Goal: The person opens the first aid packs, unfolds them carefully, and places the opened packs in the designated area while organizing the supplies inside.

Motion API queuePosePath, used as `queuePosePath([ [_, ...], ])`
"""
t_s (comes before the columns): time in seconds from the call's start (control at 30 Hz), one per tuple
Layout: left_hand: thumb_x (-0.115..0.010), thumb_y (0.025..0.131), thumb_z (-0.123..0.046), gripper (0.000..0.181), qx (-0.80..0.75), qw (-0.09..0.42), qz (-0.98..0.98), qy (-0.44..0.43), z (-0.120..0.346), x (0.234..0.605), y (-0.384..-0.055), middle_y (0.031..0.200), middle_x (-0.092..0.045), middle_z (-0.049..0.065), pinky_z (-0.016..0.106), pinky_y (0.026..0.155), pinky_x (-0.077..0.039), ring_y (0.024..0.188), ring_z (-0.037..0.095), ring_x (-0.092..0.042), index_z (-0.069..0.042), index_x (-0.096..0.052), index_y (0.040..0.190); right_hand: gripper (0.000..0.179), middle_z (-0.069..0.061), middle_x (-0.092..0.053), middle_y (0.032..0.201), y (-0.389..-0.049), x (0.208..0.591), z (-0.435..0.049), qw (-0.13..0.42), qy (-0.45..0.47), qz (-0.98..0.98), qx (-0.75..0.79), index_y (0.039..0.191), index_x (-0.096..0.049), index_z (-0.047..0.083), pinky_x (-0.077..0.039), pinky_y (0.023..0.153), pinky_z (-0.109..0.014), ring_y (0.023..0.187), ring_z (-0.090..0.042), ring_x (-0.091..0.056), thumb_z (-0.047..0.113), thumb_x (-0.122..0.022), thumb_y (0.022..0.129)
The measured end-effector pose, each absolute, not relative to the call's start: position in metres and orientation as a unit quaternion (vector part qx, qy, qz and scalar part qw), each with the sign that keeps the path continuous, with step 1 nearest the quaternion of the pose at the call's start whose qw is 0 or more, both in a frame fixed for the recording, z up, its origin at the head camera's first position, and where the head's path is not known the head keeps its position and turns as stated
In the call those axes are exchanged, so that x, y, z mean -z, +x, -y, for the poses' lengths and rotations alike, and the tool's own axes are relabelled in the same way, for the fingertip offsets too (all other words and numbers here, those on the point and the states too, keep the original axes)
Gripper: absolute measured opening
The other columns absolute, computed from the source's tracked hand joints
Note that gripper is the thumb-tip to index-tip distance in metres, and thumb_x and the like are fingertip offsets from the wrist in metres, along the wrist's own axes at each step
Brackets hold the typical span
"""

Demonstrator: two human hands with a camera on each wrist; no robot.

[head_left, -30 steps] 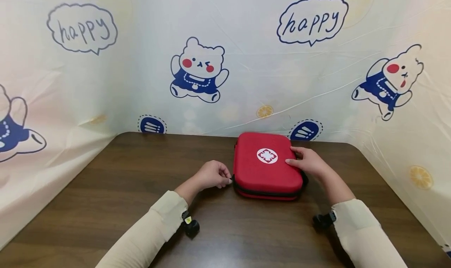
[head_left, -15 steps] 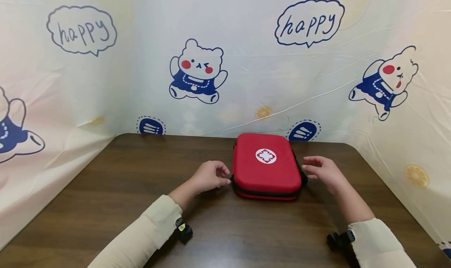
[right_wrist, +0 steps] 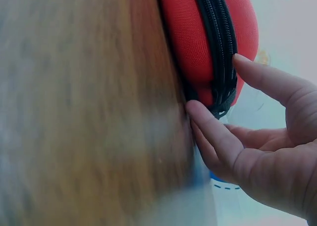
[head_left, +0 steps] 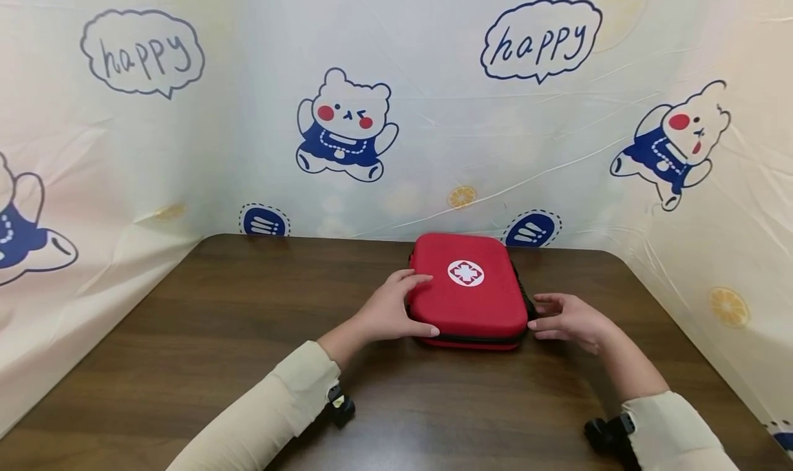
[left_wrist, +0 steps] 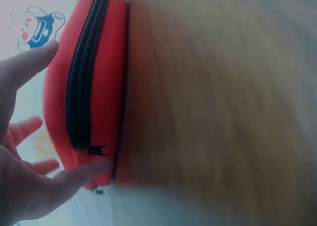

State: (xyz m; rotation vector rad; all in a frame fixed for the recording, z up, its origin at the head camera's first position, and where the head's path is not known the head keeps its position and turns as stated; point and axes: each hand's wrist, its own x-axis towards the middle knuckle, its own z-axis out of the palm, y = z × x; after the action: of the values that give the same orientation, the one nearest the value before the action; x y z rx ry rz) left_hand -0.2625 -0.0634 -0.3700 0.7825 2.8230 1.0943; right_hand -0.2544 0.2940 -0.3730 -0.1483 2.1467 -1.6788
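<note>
A red zipped first-aid case [head_left: 473,302] with a white round emblem lies flat on the table, lid up. At its left front corner is my left hand [head_left: 387,312], fingers and thumb spread apart around the corner. A black zipper pull [left_wrist: 100,150] hangs by that corner in the left wrist view, close to a fingertip. My right hand [head_left: 573,321] is at the right side of the case, near the black side strap [head_left: 526,299]. In the right wrist view, the right thumb and a finger reach the black zipper band [right_wrist: 223,42] and lower edge with mostly straight fingers.
The dark wooden table [head_left: 297,285] extends to both sides and in front of the case. A printed cloth [head_left: 421,147] with bears hangs behind and at the sides. Each wrist wears a small black camera [head_left: 341,407].
My left hand leaves the zipper pull at the left front corner and spreads around that corner. The right hand has come off the lid and lowered to the case's right side.
</note>
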Motion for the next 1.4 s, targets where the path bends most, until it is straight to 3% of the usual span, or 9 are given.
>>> queuePosePath([
  [0.27, -0.087, 0.062, -0.047, 0.099, -0.308, 0.028, -0.924, 0.224, 0.039, 0.371, -0.263, 0.158, -0.018, 0.012, 0.042, 0.085, -0.054, 0.135, 0.033, -0.033, -0.026, -0.041, 0.147, 0.083, -0.038, -0.022, 0.143, -0.258, 0.378, -0.292, 0.215, -0.053, -0.768, 0.602, 0.146, -0.017, -0.015, -0.054, 0.088, -0.038, 0.099, -0.017, -0.061, 0.0, -0.072, 0.086],
  [0.47, -0.088, 0.06, -0.047, 0.095, -0.268, 0.001, -0.94, 0.211, 0.029, 0.372, -0.265, 0.156, -0.023, 0.014, 0.041, 0.081, -0.056, 0.131, 0.032, -0.039, -0.022, -0.047, 0.143, 0.083, -0.038, -0.023, 0.144, -0.258, 0.379, -0.293, 0.214, -0.051, -0.776, 0.591, 0.146, -0.019, -0.014, -0.054, 0.087, -0.035, 0.099, -0.018, -0.06, 0.003, -0.073, 0.086],
  [0.93, -0.085, 0.063, -0.054, 0.089, -0.244, -0.015, -0.946, 0.213, 0.027, 0.373, -0.268, 0.153, -0.028, 0.013, 0.039, 0.081, -0.056, 0.134, 0.031, -0.035, -0.023, -0.051, 0.139, 0.082, -0.037, -0.031, 0.142, -0.256, 0.379, -0.294, 0.202, -0.062, -0.804, 0.556, 0.145, -0.025, -0.014, -0.055, 0.086, -0.034, 0.101, -0.022, -0.056, 0.013, -0.075, 0.086],
  [1.17, -0.084, 0.064, -0.054, 0.086, -0.251, -0.023, -0.943, 0.217, 0.03, 0.375, -0.269, 0.152, -0.031, 0.012, 0.039, 0.08, -0.056, 0.133, 0.03, -0.037, -0.023, -0.053, 0.138, 0.082, -0.032, -0.041, 0.138, -0.256, 0.378, -0.294, 0.201, -0.074, -0.815, 0.539, 0.145, -0.027, -0.013, -0.053, 0.088, -0.033, 0.105, -0.024, -0.057, 0.014, -0.076, 0.085],
  [1.4, -0.084, 0.063, -0.054, 0.084, -0.258, -0.037, -0.94, 0.22, 0.032, 0.376, -0.269, 0.149, -0.035, 0.011, 0.039, 0.08, -0.057, 0.132, 0.03, -0.039, -0.022, -0.055, 0.136, 0.084, -0.032, -0.041, 0.138, -0.256, 0.378, -0.291, 0.193, -0.08, -0.817, 0.537, 0.144, -0.026, -0.014, -0.053, 0.086, -0.031, 0.105, -0.026, -0.054, 0.011, -0.077, 0.083],
])
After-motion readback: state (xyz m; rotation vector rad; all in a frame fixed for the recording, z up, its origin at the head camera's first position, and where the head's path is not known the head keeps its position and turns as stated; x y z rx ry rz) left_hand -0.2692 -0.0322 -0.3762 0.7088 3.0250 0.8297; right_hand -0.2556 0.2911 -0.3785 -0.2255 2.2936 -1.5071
